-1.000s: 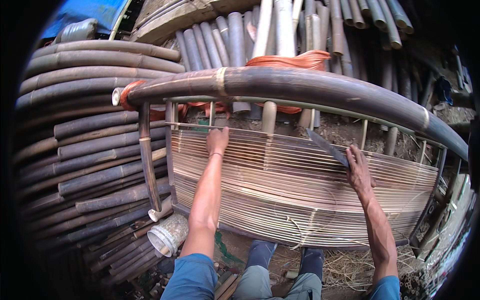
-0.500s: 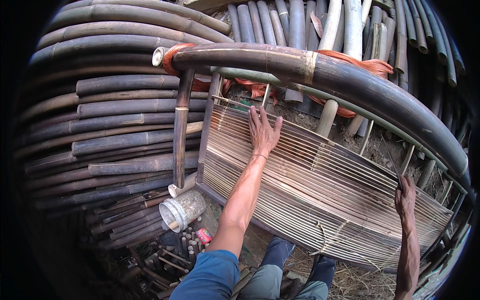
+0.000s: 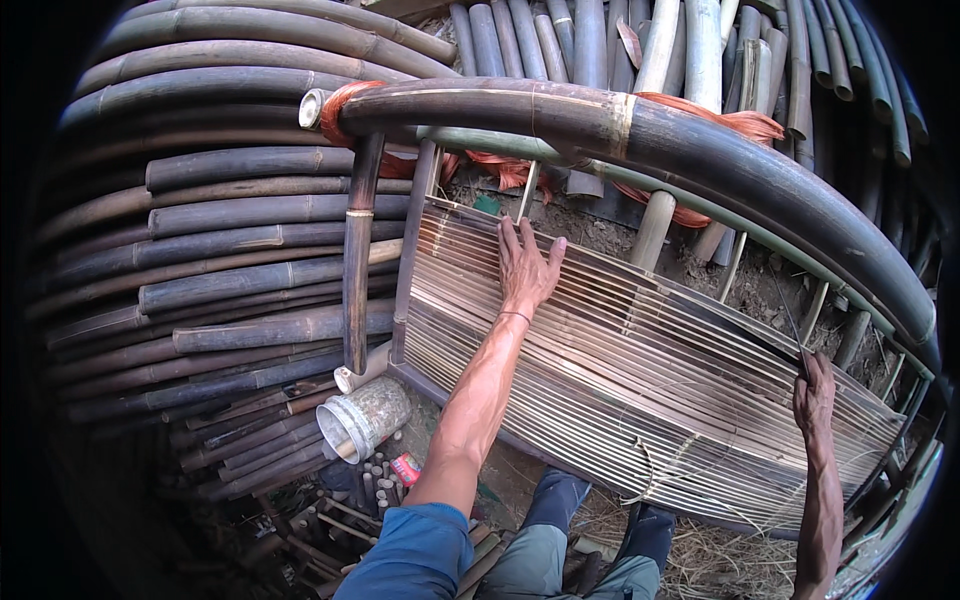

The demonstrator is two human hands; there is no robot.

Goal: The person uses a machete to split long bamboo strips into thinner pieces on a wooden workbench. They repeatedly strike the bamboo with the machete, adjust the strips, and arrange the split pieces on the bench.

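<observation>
A bamboo bench stands before me, with a thick dark back rail and a seat of thin pale bamboo slats. My left hand lies on the slats near the far edge at the left, its fingers apart and holding nothing. At the right end of the seat, my right hand is closed around a thin, dark, blade-like tool, which points away from me toward the back rail. Its handle is hidden in my fist. Along the far edge runs a slat, under or beside my left fingertips.
Bamboo poles are stacked at the left, and more lie behind the bench. Orange ties wrap the back rail. A dirty white bucket lies tipped near the bench's left leg. Loose strips hang over the front slats.
The far-edge slat by my left hand has come slightly nearer, showing more of a green scrap behind it. The tool in my right hand has turned and now looks thinner.
</observation>
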